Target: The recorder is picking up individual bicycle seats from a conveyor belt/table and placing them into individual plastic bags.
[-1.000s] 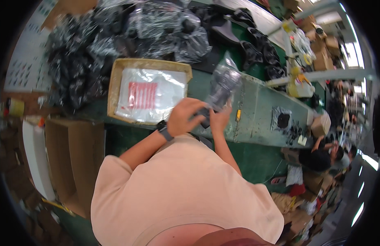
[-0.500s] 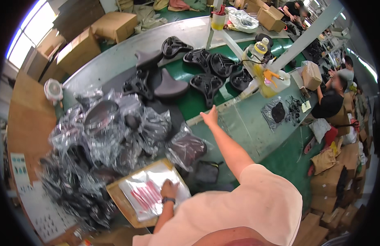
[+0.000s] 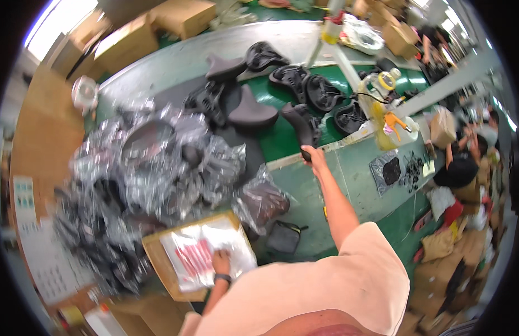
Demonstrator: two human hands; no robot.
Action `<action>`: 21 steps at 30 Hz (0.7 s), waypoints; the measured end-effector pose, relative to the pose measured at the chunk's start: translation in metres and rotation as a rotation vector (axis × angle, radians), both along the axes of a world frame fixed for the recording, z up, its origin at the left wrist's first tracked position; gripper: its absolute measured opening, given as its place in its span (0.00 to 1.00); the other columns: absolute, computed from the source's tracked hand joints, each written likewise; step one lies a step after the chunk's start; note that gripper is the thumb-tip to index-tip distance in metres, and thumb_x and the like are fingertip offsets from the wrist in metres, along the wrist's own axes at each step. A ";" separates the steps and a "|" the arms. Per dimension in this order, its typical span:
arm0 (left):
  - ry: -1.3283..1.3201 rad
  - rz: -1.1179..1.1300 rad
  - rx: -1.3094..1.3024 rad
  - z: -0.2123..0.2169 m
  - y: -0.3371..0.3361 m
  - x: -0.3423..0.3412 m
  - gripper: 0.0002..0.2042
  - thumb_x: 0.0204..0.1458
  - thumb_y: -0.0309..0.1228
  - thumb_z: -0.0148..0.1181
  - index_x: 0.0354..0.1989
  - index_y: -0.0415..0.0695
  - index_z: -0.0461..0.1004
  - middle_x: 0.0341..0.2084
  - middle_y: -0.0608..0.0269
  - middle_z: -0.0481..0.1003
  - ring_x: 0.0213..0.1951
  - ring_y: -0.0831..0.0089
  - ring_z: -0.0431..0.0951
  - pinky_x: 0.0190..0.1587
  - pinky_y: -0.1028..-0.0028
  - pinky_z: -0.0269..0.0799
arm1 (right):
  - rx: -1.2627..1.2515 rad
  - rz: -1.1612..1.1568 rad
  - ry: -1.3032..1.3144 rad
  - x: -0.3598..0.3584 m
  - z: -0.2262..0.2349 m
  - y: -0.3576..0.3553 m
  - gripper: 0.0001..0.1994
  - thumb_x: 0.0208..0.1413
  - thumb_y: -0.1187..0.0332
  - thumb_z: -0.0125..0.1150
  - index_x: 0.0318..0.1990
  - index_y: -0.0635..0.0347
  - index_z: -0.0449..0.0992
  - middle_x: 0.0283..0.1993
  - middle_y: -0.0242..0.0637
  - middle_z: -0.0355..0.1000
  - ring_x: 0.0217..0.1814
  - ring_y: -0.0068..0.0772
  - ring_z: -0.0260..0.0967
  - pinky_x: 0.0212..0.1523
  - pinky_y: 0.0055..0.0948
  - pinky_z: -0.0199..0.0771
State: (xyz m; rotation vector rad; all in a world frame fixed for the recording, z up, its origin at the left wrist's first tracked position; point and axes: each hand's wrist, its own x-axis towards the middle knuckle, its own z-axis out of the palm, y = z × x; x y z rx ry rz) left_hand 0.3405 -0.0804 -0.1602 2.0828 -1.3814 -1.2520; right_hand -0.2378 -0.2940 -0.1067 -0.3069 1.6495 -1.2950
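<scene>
My right hand (image 3: 314, 157) reaches far forward and grips the narrow end of a black bicycle saddle (image 3: 300, 122) lying on the green table (image 3: 304, 185). My left hand (image 3: 221, 261) rests flat on a stack of clear plastic bags with red print (image 3: 206, 255), which lies in a shallow cardboard tray (image 3: 158, 263). A saddle wrapped in a clear bag (image 3: 261, 199) sits between my two arms, next to a small dark item (image 3: 283, 237) near the table's front edge.
A big heap of bagged saddles (image 3: 142, 173) fills the left. Several bare black saddles (image 3: 254, 112) lie at the back. Bottles and a yellow-handled tool (image 3: 388, 120) stand right of a white post. Cardboard boxes (image 3: 181, 17) line the far side; other people work at the right.
My head turned from looking down to looking across the table. My right hand let go of the bagged saddle, stretched forward and closed on a bare saddle. My left hand went to the bag stack.
</scene>
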 end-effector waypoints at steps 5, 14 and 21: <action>0.692 0.393 0.304 0.041 -0.009 0.019 0.11 0.70 0.38 0.61 0.43 0.43 0.80 0.35 0.68 0.77 0.35 0.76 0.75 0.48 0.69 0.81 | -0.351 -0.003 0.035 0.128 0.106 0.171 0.28 0.59 0.59 0.76 0.61 0.66 0.76 0.57 0.44 0.79 0.44 0.34 0.80 0.37 0.35 0.82; 1.457 0.326 0.120 0.163 0.024 0.035 0.08 0.74 0.32 0.57 0.52 0.42 0.78 0.38 0.67 0.79 0.42 0.74 0.82 0.54 0.67 0.81 | -0.296 0.406 -0.867 0.258 0.116 0.326 0.42 0.67 0.51 0.67 0.81 0.61 0.58 0.83 0.48 0.58 0.55 0.49 0.81 0.48 0.46 0.85; 1.668 -0.094 0.358 0.215 0.095 0.031 0.06 0.68 0.25 0.56 0.49 0.41 0.76 0.40 0.59 0.80 0.46 0.66 0.83 0.54 0.64 0.80 | -0.134 0.498 -1.380 0.338 0.123 0.320 0.34 0.68 0.51 0.66 0.74 0.59 0.67 0.71 0.46 0.71 0.56 0.50 0.79 0.53 0.46 0.82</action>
